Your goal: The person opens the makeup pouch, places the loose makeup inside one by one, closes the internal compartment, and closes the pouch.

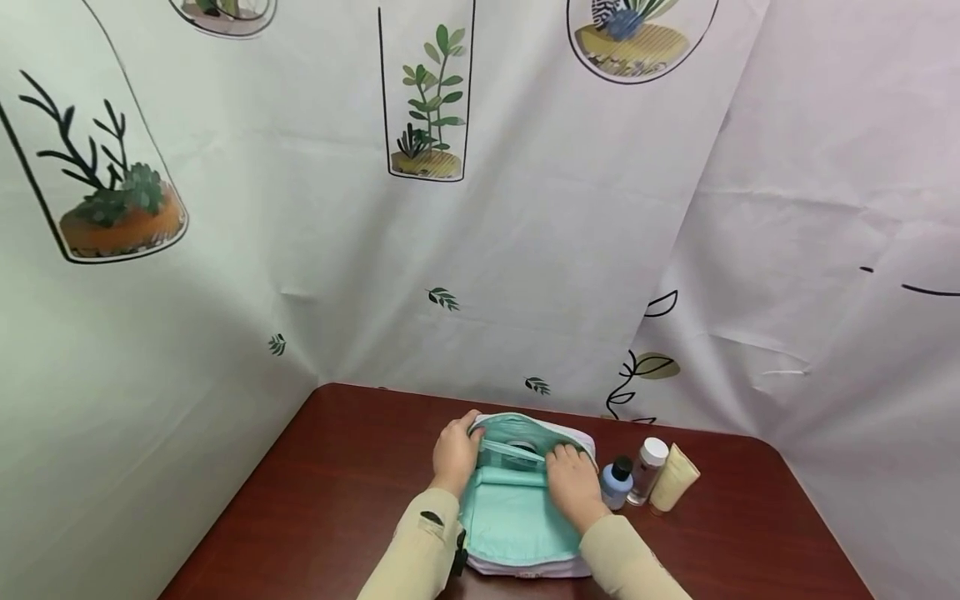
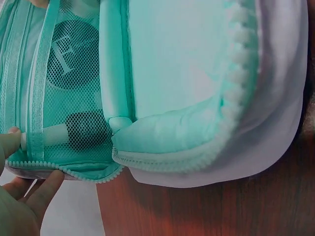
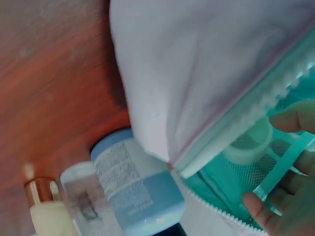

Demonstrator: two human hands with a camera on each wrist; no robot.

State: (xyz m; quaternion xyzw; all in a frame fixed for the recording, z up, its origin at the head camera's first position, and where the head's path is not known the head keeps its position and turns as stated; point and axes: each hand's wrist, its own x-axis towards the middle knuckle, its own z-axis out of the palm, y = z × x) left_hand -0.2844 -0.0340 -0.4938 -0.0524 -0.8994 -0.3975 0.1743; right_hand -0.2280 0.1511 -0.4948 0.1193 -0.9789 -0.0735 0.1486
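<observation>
- At the left, the left hand (image 1: 454, 454) pinches the rim of a soft, pale-lilac fabric bag (image 1: 517, 521) with a mint-green lining, thumb inside and fingers outside; further right, the right hand (image 1: 573, 483) has its fingers curled round the mint-green band (image 3: 285, 164) of an inner pocket, thumb apart from it.
- From far left to right, a dark red-brown wooden table (image 1: 300, 500) runs beneath everything, with a pale cloth (image 1: 525, 208) printed with potted plants hanging behind.
- Cream sleeves (image 1: 416, 542) cover both forearms.
- The bag lies unzipped between the hands, its lining facing up, its near part spread towards the person.
- In its far part, the see-through mint-green mesh pocket (image 2: 59, 105) holds a slim cylinder (image 2: 88, 130), pale with a black section, near the left hand, and a black disc (image 2: 74, 54) marked "F".
- Just beside the bag's right side stands a blue bottle (image 1: 615, 490) with a black cap.
- Next comes a clear bottle (image 1: 645, 475) with a white cap.
- Rightmost, a cream squeeze tube (image 1: 675, 479) stands on its copper-coloured cap (image 3: 39, 191).
</observation>
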